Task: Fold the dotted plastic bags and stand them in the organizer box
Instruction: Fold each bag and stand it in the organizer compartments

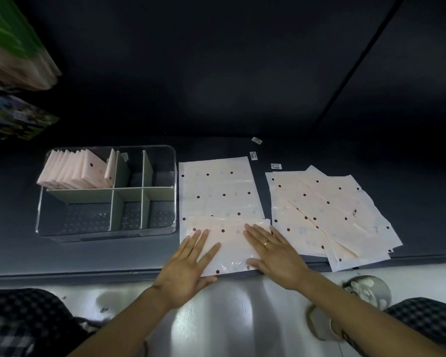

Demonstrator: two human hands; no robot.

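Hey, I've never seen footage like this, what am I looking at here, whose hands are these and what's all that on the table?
This is one picture from a camera worn on a person's head, looking down at their own bare hands; there is no robot. The left hand and right hand lie flat, fingers straight, pressing the folded-up near edge of a pale pink plastic bag with dark dots onto the dark table. Neither hand grips anything. To the right lies a loose pile of the same dotted bags, still unfolded. To the left stands a clear plastic organizer box with white dividers; folded bags already stand in its far left compartment.
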